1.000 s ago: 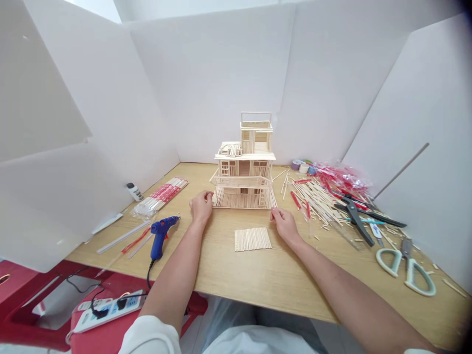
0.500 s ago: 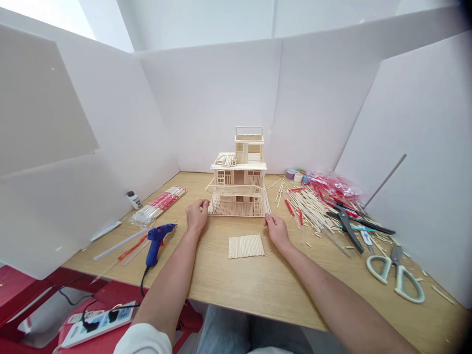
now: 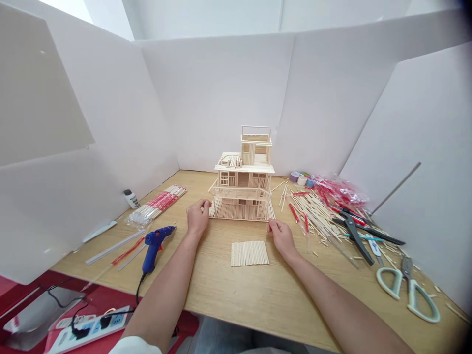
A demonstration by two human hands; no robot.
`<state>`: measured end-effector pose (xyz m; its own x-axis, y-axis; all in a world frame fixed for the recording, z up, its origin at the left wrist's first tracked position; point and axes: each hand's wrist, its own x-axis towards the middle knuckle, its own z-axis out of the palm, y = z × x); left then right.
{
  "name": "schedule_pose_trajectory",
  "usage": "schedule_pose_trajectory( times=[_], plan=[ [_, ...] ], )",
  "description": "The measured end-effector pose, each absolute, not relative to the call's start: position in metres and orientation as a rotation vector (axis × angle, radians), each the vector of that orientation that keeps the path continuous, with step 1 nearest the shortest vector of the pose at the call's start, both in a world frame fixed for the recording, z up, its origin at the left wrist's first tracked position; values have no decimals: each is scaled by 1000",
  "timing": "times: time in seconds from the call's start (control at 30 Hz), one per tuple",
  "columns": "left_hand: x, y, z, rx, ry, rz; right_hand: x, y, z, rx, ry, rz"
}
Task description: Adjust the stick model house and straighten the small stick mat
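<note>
Both the left hand (image 3: 198, 218) and right hand (image 3: 282, 238) flank a stick model house (image 3: 241, 196); grips curled, closure unclear.

White foam-board panels (image 3: 217, 98) around a light wooden desk (image 3: 258, 300), a red plastic stool (image 3: 94, 295) below its near left corner.

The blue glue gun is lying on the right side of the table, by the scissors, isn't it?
No, the side is wrong: the head view shows the blue glue gun on the left side of the table, near the left hand, well away from the scissors, which are on the right.
</note>
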<state>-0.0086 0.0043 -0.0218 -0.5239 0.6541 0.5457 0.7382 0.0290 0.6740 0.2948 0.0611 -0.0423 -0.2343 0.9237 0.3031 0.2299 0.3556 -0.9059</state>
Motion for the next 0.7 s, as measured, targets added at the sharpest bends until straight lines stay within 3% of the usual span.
schedule_pose_trajectory(
  times=[0.3,0.4,0.53,0.7],
  plan=[
    [2,7,-21,-1395,-2261,-1570,306,46,-14,-961,-1795,787],
    [-1,5,-21,-1323,-2286,-1616,316,37,29,-866,-1830,620],
    [-3,5,-21,-1300,-2292,-1654,310,43,110,-608,-1858,36],
    [-2,9,-20,-1379,-2276,-1617,261,95,197,-547,-2020,-119]
  ],
)
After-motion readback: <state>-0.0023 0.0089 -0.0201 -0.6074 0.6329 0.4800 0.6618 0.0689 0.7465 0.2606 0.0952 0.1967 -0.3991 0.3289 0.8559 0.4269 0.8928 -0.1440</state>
